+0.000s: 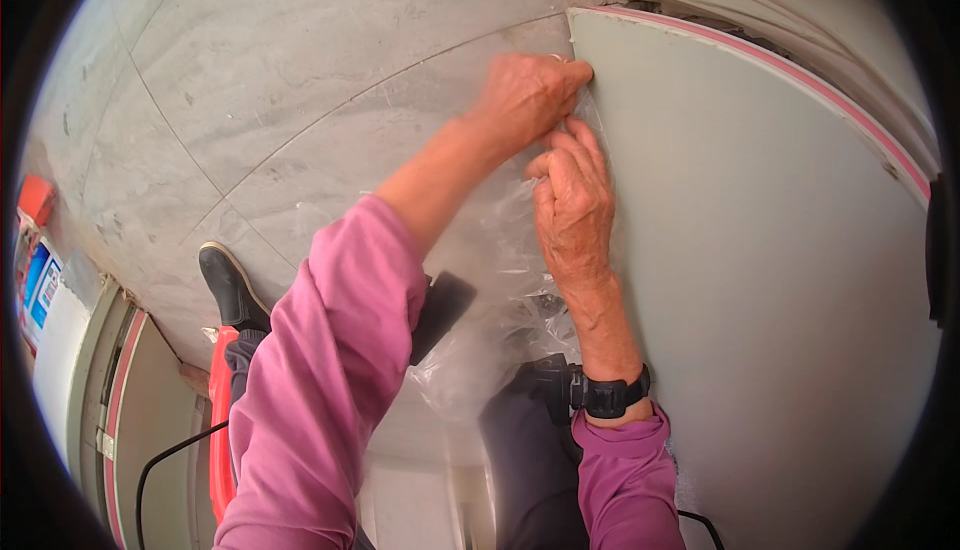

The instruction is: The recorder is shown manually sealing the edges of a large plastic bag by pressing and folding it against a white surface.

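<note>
My left hand reaches across to the near corner of a pale green panel, with its fingertips pinched at the panel's left edge. Thin clear plastic film hangs below that hand and runs along the edge. My right hand sits just below the left, thumb and index finger closed on the film; its other fingers point up towards the left hand. What lies directly under the fingertips is hidden. A black strapped device circles my right wrist. The loose film spreads crumpled between my forearms.
Grey floor tiles extend to the left. A pink strip lines the panel's curved-looking far edge. At left stand another pink-striped panel, a red plastic object and a black cable. My dark shoe rests on the floor.
</note>
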